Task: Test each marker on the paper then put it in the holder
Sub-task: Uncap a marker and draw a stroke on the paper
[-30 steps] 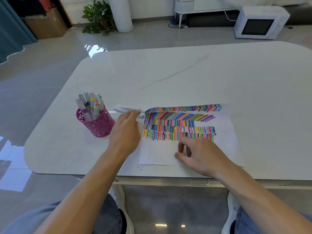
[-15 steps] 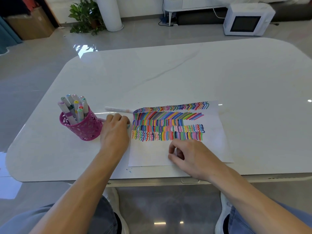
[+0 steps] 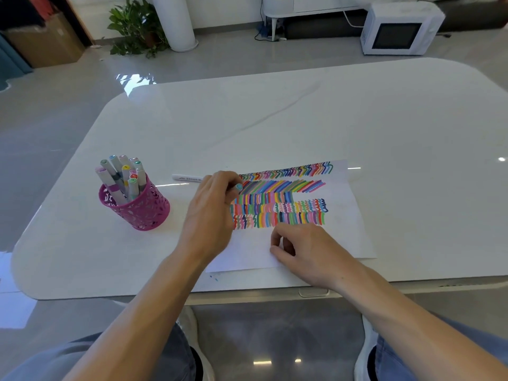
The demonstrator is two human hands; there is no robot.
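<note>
A white sheet of paper (image 3: 349, 232) covered in rows of coloured strokes lies on the white table (image 3: 275, 122). My left hand (image 3: 211, 215) is closed on a marker whose teal cap end (image 3: 239, 187) pokes out by the paper's upper left corner. My right hand (image 3: 308, 251) rests on the paper's lower edge, fingers curled, holding nothing. A second white marker (image 3: 187, 177) lies on the table just past my left hand. The pink mesh holder (image 3: 143, 209) stands to the left with several markers upright in it.
The table's near edge runs just under my wrists. Beyond the table on the floor are a potted plant (image 3: 134, 28), a white cylinder (image 3: 176, 23), a cardboard box (image 3: 44, 42) and a white microwave (image 3: 398, 28).
My left hand closed on one of the two loose markers beside the holder and carried it right, over the paper's left edge. One marker stays on the table. My right hand stayed put.
</note>
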